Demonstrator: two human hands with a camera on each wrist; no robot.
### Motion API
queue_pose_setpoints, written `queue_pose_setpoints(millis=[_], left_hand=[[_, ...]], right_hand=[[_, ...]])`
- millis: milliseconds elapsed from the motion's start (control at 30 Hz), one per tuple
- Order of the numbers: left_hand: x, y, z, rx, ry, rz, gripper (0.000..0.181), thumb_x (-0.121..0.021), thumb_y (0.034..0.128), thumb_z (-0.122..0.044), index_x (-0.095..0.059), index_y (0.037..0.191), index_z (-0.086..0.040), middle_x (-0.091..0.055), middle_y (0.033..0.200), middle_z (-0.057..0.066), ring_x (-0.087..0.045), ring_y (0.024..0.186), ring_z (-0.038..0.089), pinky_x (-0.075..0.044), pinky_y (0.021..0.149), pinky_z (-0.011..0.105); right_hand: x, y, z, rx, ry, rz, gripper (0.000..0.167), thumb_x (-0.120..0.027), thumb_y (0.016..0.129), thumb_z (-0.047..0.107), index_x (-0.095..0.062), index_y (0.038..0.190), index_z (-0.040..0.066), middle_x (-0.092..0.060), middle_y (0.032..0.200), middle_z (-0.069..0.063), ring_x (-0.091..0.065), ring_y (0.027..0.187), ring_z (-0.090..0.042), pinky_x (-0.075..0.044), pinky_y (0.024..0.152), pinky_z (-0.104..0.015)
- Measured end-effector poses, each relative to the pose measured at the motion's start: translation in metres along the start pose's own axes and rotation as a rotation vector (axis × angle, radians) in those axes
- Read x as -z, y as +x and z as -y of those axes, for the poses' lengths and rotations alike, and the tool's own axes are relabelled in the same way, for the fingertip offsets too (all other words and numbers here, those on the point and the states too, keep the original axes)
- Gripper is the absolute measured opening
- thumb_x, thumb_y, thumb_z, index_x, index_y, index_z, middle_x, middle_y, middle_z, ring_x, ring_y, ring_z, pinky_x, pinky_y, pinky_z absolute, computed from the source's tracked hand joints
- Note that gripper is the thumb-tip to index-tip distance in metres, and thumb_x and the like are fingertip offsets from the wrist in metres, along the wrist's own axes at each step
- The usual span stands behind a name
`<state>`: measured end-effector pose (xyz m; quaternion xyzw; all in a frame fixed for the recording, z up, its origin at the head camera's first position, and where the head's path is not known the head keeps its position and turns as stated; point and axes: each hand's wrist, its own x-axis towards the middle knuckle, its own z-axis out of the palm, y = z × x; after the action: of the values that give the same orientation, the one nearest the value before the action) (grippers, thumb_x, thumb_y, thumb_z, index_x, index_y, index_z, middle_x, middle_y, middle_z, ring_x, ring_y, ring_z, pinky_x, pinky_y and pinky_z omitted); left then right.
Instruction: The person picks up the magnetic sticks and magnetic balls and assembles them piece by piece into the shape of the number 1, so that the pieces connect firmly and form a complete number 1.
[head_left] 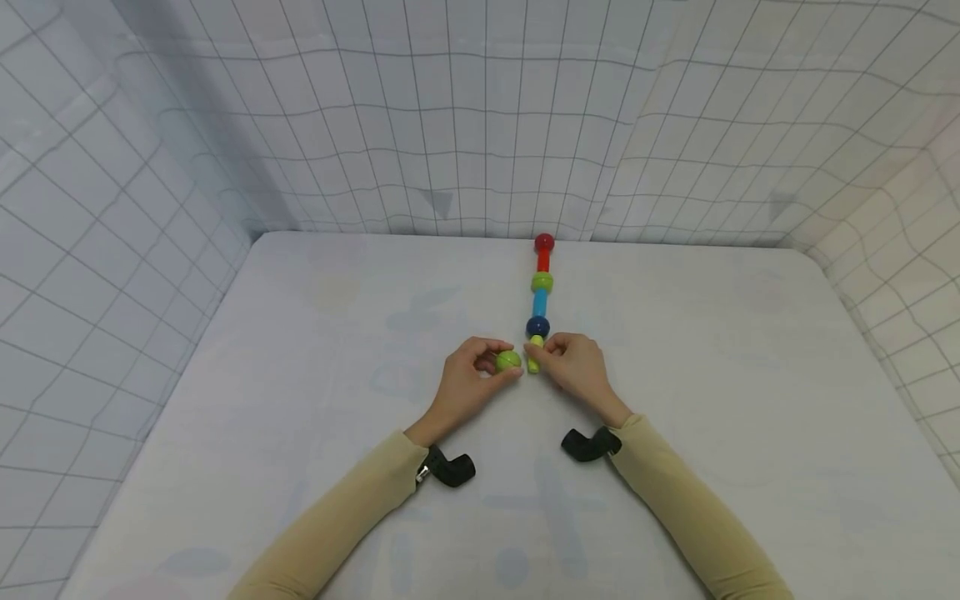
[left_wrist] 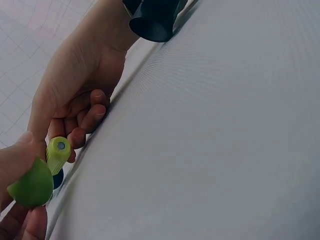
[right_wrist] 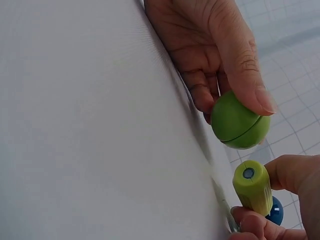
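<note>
My left hand (head_left: 468, 379) pinches a green ball (head_left: 508, 361) between thumb and fingers; a groove line runs round the ball in the right wrist view. My right hand (head_left: 581, 371) grips a yellow-green ribbed rod (head_left: 533, 357), whose near end shows a small grey disc in both wrist views. The rod's far end meets a dark blue ball (head_left: 537, 326). Beyond it a light blue rod (head_left: 540, 302), a green ring-like piece (head_left: 542, 282), a red rod (head_left: 543, 260) and a red ball (head_left: 544, 242) continue in one line. A small gap separates the green ball from the yellow-green rod.
The pieces lie on a white-covered table (head_left: 337, 333) with faint printed shapes. White grid-patterned curtains (head_left: 450, 125) stand behind it and at both sides. A black curved mount (head_left: 592, 444) sits on the right wrist, and another (head_left: 452, 469) on the left.
</note>
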<state>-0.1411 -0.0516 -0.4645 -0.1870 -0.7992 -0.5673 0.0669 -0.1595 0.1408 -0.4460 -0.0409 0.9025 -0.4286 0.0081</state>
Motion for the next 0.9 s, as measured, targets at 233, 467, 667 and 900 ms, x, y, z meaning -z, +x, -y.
queue_pose_setpoints(millis=[233, 467, 667, 900], left_hand=[[0.0, 0.0, -0.001, 0.056, -0.052, 0.056, 0.033, -0.083, 0.0747, -0.021, -0.067, 0.1, -0.007, -0.063, 0.089, 0.0, -0.062, 0.074, 0.011, -0.053, 0.066, 0.025], [-0.004, -0.001, -0.002, 0.017, -0.036, 0.081, 0.031, -0.084, 0.0727, -0.02, -0.067, 0.096, -0.009, -0.061, 0.082, -0.002, -0.061, 0.069, 0.009, -0.053, 0.063, 0.025], [-0.009, -0.005, -0.003, -0.023, -0.018, 0.092, 0.03, -0.084, 0.0729, -0.02, -0.066, 0.094, -0.009, -0.062, 0.082, -0.002, -0.062, 0.069, 0.007, -0.052, 0.063, 0.024], [-0.012, -0.007, -0.009, -0.004, 0.005, 0.086, 0.03, -0.084, 0.0724, -0.023, -0.065, 0.092, -0.011, -0.064, 0.078, -0.004, -0.061, 0.067, 0.004, -0.051, 0.062, 0.023]], right_hand=[[-0.001, 0.0, 0.0, 0.027, 0.005, -0.025, 0.034, -0.068, 0.087, 0.037, -0.064, 0.071, 0.007, -0.052, 0.053, 0.002, -0.046, 0.043, -0.012, -0.03, 0.043, -0.025], [-0.003, 0.001, -0.002, 0.039, 0.007, -0.052, 0.032, -0.068, 0.087, 0.034, -0.063, 0.07, 0.008, -0.053, 0.052, 0.002, -0.047, 0.041, -0.012, -0.031, 0.042, -0.025], [-0.004, 0.0, -0.002, 0.036, 0.011, -0.068, 0.032, -0.069, 0.087, 0.034, -0.063, 0.069, 0.008, -0.053, 0.052, 0.003, -0.047, 0.041, -0.012, -0.032, 0.042, -0.025], [-0.005, 0.002, -0.003, 0.036, -0.012, -0.087, 0.032, -0.069, 0.087, 0.033, -0.063, 0.067, 0.008, -0.052, 0.053, 0.003, -0.046, 0.046, -0.012, -0.032, 0.046, -0.026]])
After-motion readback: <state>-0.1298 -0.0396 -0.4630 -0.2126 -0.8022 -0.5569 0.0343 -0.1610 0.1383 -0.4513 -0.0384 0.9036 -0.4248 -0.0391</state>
